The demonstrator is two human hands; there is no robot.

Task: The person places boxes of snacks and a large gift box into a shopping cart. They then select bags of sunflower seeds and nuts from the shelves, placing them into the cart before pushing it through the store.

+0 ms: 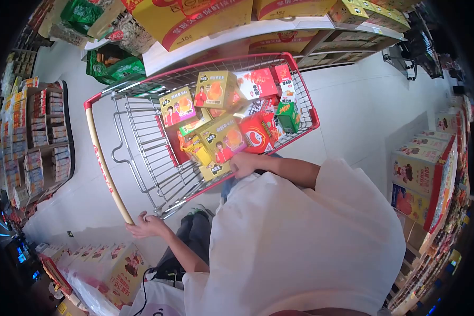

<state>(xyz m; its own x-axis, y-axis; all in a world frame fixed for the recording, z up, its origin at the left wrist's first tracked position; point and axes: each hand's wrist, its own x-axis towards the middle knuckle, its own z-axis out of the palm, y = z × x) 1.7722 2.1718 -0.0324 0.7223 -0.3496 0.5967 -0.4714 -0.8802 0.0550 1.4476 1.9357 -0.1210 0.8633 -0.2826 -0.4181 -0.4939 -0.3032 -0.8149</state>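
A metal shopping cart (134, 129) with red corner pieces stands in front of me, loaded with several packaged foods. My left hand (147, 225) is closed around the near end of its pale handle (104, 167). My right hand (244, 164) is curled over the near side rim, against the lower corner of a tilted gold gift box (220, 139); its fingertips are hidden. Farther in are another gold box (216, 89), a smaller gold box (177, 107), a red package (256, 132), a green-and-white carton (288, 116) and a red-and-white box (257, 83).
Large yellow cartons (195, 23) sit on a white shelf (168, 52) beyond the cart. Green bags (116, 66) hang at its left end. A stocked display rack (47, 124) stands left, stacked boxes (421, 168) right, and more boxes (110, 268) at lower left.
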